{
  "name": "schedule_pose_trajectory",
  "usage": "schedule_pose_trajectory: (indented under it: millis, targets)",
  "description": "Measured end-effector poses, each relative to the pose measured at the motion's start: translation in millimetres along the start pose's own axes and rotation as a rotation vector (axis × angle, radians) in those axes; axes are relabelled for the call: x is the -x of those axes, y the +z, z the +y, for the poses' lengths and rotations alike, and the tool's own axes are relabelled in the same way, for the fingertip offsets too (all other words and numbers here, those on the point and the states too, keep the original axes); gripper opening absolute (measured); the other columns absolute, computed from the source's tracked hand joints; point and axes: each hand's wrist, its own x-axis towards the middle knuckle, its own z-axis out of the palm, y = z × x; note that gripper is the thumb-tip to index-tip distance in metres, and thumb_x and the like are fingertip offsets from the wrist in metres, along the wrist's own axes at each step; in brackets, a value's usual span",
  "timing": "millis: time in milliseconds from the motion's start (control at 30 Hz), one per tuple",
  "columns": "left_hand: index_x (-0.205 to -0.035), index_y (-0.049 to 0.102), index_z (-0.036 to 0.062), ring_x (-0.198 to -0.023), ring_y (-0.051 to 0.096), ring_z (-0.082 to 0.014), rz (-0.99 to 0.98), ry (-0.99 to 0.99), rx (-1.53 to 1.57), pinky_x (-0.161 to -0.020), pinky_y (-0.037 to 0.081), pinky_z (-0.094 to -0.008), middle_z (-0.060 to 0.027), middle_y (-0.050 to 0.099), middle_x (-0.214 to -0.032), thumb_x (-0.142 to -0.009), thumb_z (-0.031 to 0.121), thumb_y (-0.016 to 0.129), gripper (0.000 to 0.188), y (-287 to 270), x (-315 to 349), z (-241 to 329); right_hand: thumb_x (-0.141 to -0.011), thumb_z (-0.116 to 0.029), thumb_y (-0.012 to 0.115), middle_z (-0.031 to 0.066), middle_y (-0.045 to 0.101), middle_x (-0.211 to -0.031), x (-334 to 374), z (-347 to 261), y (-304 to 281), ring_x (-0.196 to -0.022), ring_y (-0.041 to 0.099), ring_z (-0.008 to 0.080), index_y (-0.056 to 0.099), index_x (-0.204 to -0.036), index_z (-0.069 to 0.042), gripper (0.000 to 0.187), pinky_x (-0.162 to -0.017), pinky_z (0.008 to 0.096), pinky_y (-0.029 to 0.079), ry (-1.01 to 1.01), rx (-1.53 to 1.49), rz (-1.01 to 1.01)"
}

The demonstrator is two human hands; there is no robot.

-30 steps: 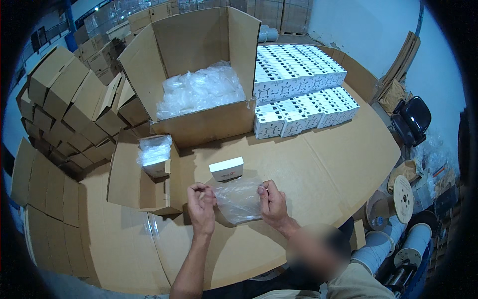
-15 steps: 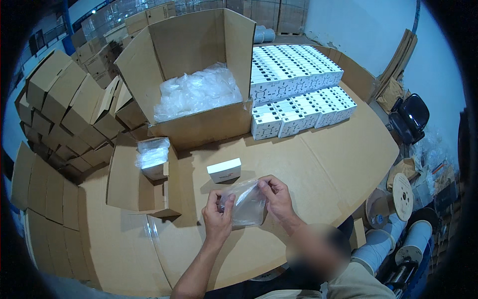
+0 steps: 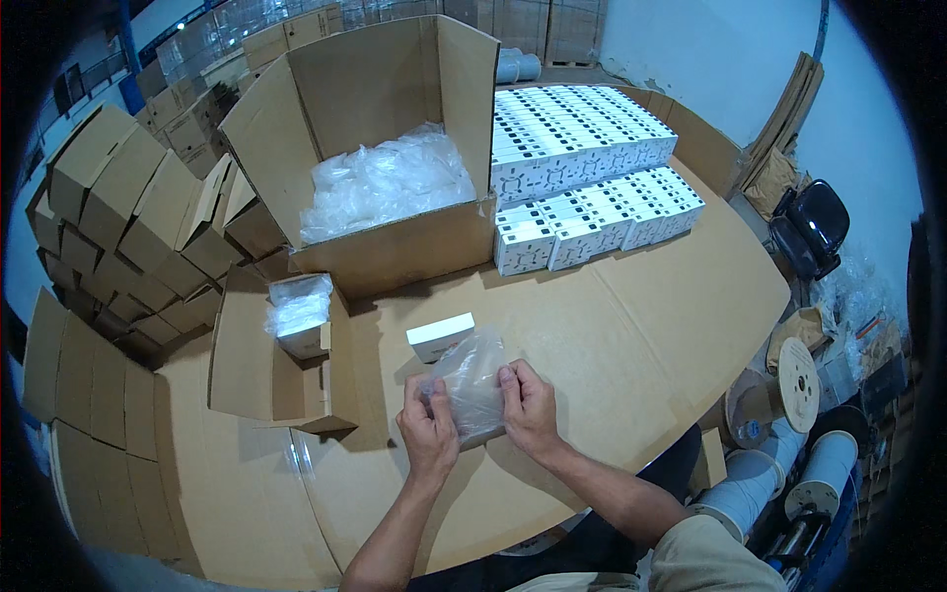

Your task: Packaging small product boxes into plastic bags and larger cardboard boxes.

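Note:
Between my two hands a clear plastic bag point(image 3: 473, 387) is stretched, puffed out a little. My left hand point(image 3: 428, 430) pinches its left side between thumb and fingers. My right hand point(image 3: 529, 407) grips the opposite edge the same way. Just beyond the bag a small white box point(image 3: 440, 336) stands on the cardboard-covered table, its right part partly behind the plastic. To the left is an open small carton point(image 3: 341, 387) holding white boxes wrapped in clear plastic point(image 3: 300, 308).
A large open carton point(image 3: 395, 247) full of clear plastic bags point(image 3: 390, 185) stands at the back. Right of it, rows of white boxes point(image 3: 582, 148) are stacked in two levels. Brown cartons point(image 3: 128, 197) pile up at the left; cable spools point(image 3: 799, 383) and a black chair point(image 3: 809, 229) are at the right.
The bag has been raised and puffed out, now covering part of the white box. My right hand has come slightly lower and closer to the left.

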Motion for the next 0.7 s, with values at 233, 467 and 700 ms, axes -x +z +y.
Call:
schedule_pose_trajectory:
  millis: [233,467,700]
  targets:
    - [-0.107,0.056,0.0031,-0.073,0.051,-0.0085,0.096,-0.056,0.047,-0.064,0.043,-0.0266,-0.0009,0.056,-0.081,-0.107,0.021,0.053,0.018,-9,-10,-6,-0.107,-0.021,0.047,0.0173,0.055,-0.065,1,-7,1,-0.054,0.058,0.0287,0.056,-0.093,0.0,0.026,-0.053,0.0417,0.044,-0.049,0.002,0.082]
    - [-0.118,0.056,0.0004,-0.079,0.064,-0.01,-0.382,-0.174,0.434,-0.064,0.052,-0.0251,-0.0056,0.067,-0.103,-0.094,0.006,0.071,0.029,-7,4,11,-0.109,-0.024,0.046,0.0074,0.05,-0.062,-4,1,-3,-0.056,0.05,0.0153,0.054,-0.089,-0.001,0.031,-0.052,0.0365,0.041,-0.012,-0.017,0.188]
    - [-0.113,0.06,0.0016,-0.068,0.055,-0.0045,-0.529,-0.46,0.362,-0.055,0.046,-0.0208,0.0014,0.059,-0.085,-0.085,-0.006,0.061,0.029,-34,-13,-4,-0.109,-0.025,0.046,0.0042,0.048,-0.063,-9,7,-8,-0.059,0.046,0.0114,0.054,-0.089,-0.002,0.032,-0.053,0.0326,0.039,0.057,-0.102,0.174]
